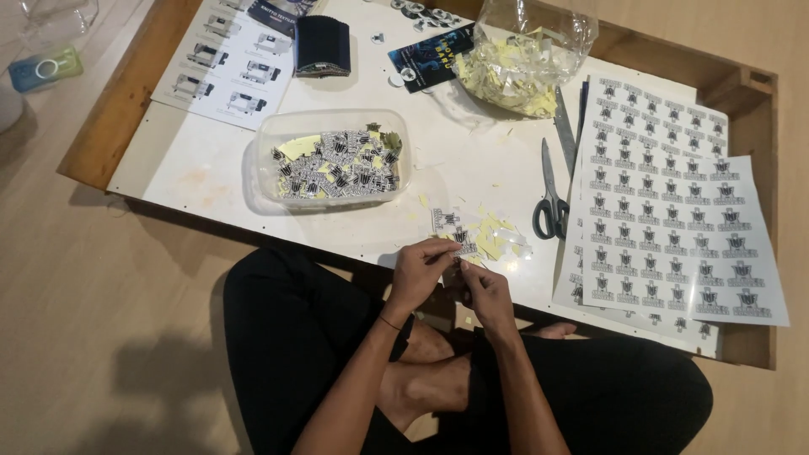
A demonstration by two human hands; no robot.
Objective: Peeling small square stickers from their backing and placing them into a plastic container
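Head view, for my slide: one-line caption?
Both hands pinch a small printed sticker beside scissors and sticker sheets.

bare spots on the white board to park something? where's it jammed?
Free: the strip of white board left of the clear tub, below the printed leaflet; also the patch between tub, plastic bag of scraps and scissors. Crowded: right side under the sticker sheets, and the near edge by both hands, left hand and right hand, with loose offcuts.

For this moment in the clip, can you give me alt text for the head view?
Seated cross-legged at a low white table, a person pinches a small printed sticker between the left hand and right hand. A clear tub of cut stickers, scissors and uncut sticker sheets lie on the table.
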